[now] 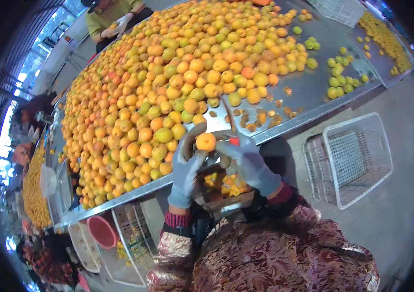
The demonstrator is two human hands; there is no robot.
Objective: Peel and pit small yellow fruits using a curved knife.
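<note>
Grey work gloves cover both hands. My left hand (188, 160) holds a round orange-yellow fruit (206, 142) between fingers and thumb, just past the table's near edge. Close on its right, my right hand (241, 157) is closed around a small tool with a red part (234, 141); its exact kind cannot be told. The right fingertips are close to the fruit. Beyond the hands a large heap of orange, yellow and greenish citrus fruits (163, 84) covers much of the metal table (287, 122). Brown and orange scraps (261, 117) lie on the metal near the edge.
Below my hands stands a container of orange pieces (229, 184). White plastic crates (375, 182) stand on the floor at right, others (123, 266) at lower left beside a red basin (101, 232). Green fruits (340, 80) lie at far right. A co-worker's gloved hands (121, 27) are across the table.
</note>
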